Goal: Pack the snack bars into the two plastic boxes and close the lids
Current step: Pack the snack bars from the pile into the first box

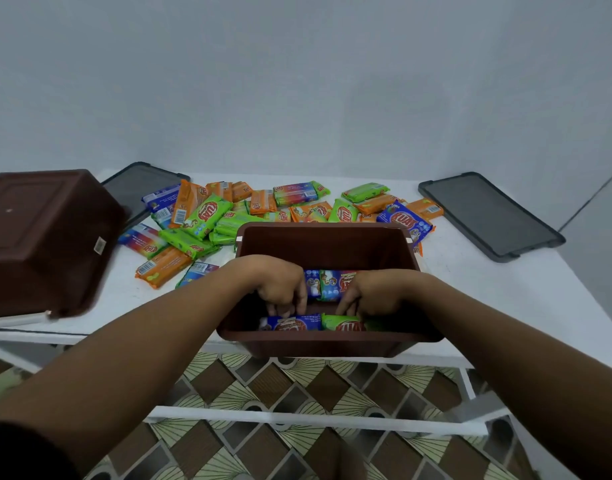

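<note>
Both hands reach into the open brown box (325,245) at the counter's (488,289) front edge. The left hand (283,289) curls its fingers onto a blue bar (290,323), and the right hand (373,296) onto a green bar (342,323). I cannot tell whether they pinch the bars or only press on them.

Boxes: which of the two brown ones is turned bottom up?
The left box, at the table edge: its bottom faces up. The middle box stands open side up, with bars inside.
</note>
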Demonstrator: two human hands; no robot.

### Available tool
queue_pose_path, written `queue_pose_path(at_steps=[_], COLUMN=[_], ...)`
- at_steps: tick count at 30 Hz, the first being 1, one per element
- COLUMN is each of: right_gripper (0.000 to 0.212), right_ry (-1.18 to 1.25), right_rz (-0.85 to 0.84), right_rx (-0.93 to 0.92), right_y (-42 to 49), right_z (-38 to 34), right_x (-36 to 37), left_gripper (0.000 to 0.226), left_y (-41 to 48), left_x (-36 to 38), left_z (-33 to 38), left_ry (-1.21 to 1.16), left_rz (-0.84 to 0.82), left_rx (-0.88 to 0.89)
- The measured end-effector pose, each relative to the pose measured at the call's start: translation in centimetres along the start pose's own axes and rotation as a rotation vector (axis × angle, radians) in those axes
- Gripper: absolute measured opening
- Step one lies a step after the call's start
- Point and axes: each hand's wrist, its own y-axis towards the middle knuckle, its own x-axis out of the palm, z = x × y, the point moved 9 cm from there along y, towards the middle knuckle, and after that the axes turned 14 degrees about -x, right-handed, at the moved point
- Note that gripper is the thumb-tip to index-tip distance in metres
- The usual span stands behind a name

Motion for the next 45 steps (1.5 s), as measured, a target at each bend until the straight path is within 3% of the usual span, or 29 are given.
queue_pose_path(at_steps=[8,11,20,24,30,38,41,45], right_gripper=[0.038,0.038,0.010,0.009,0.007,0.011,0.005,0.023], right_ry=[-0.030,-0.054,0.094,0.110,0.108,0.031,-0.068,-0.291], right_rz=[0.042,0.100,0.792,0.917,0.902,0.626,0.605,0.478], right_rx=[-0.019,-0.038,-0.243,-0.253,-0.218,-0.161,-0.030,0.150], right_y=[0.1,-0.3,-5.3,-6.6,-5.9,-3.1,-3.2,-3.3], right_z=[0.1,-0.3,0.2,2.8,7.0,10.8,13.2,16.1], right_x=[-0.3,-1.3,-13.3,-16.7,-19.4,-19.5,-20.0,-19.2], left_gripper=[0.031,0.027,0.007,0.007,0.009,0.002,0.005,0.014], left_y=[0.3,-0.2,-5.8,-5.8,-3.5,2.1,4.1,7.2], left_x=[-0.2,-1.6,-12.2,-15.3,-18.2,-19.3,-19.4,-19.0], left_z=[0.4,0.6,2.4,2.4,2.2,5.5,7.9,10.6], left_ry=[-0.025,-0.013,-0.342,-0.423,-0.516,-0.465,-0.360,-0.163], left_rz=[-0.020,0.067,0.651,0.796,0.765,0.653,0.595,0.509], left_rx=[0.038,0.109,0.315,0.283,0.199,0.141,0.160,0.144])
